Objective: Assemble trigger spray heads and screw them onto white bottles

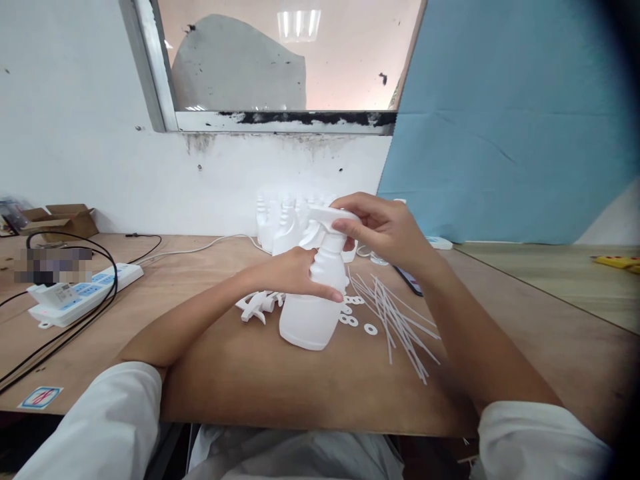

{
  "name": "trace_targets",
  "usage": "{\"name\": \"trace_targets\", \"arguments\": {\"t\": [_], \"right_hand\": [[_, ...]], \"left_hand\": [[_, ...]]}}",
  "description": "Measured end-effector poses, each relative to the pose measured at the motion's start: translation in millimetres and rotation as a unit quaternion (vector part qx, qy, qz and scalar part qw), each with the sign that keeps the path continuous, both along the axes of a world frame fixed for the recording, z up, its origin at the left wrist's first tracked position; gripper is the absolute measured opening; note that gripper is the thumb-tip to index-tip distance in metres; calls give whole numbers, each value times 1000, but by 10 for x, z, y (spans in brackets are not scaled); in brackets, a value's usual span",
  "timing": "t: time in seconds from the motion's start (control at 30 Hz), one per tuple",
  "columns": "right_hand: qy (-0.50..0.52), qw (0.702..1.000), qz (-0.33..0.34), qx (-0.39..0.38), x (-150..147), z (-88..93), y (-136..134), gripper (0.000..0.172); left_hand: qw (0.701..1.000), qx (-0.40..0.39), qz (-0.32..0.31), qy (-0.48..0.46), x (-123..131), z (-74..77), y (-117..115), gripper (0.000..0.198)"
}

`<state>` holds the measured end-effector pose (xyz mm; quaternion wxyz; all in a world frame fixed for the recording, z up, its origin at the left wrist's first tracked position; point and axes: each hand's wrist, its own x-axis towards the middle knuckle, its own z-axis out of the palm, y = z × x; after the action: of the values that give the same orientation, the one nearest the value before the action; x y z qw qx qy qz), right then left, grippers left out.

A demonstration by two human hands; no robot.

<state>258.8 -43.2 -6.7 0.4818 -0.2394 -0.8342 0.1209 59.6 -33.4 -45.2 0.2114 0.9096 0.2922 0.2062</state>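
Observation:
A white plastic spray bottle (310, 319) stands tilted on the wooden table (250, 380) in front of me. My left hand (290, 272) is wrapped round its neck and shoulder. My right hand (385, 230) is closed on the white trigger spray head (327, 217) at the top of the bottle. Beside the bottle lie loose white trigger heads (257, 307), small white ring washers (357, 320) and several thin white dip tubes (395, 317).
A group of white bottles (280, 223) stands at the back by the wall. A white power strip (83, 293) with black cables lies at the left, a cardboard box (63, 220) behind it. A dark phone (407, 280) lies under my right wrist. A blue sheet (500, 120) covers the right wall.

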Motion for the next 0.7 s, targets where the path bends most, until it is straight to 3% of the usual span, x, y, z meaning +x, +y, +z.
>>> {"name": "trace_targets", "arguments": {"t": [0.13, 0.23, 0.33, 0.47, 0.53, 0.6, 0.7], "right_hand": [[-4, 1000, 0, 21, -42, -41, 41, 19], [-4, 999, 10, 32, -95, -77, 58, 21], [7, 1000, 12, 25, -172, -113, 48, 23], [49, 999, 20, -12, -288, -191, 63, 26], [97, 993, 43, -50, -353, -255, 101, 30], [149, 975, 95, -135, -427, -331, 144, 36], [175, 909, 211, -313, -546, -449, 179, 54]], "left_hand": [[999, -6, -31, 13, -183, 112, 87, 62], [993, 21, -42, -107, -324, 222, 126, 57], [968, 54, -34, -244, -403, 320, 96, 51], [951, 87, -14, -298, -438, 388, 14, 38], [951, 92, -13, -296, -453, 398, -3, 33], [951, 99, -7, -293, -474, 400, 3, 31], [950, 107, 2, -292, -504, 398, 36, 30]]}}
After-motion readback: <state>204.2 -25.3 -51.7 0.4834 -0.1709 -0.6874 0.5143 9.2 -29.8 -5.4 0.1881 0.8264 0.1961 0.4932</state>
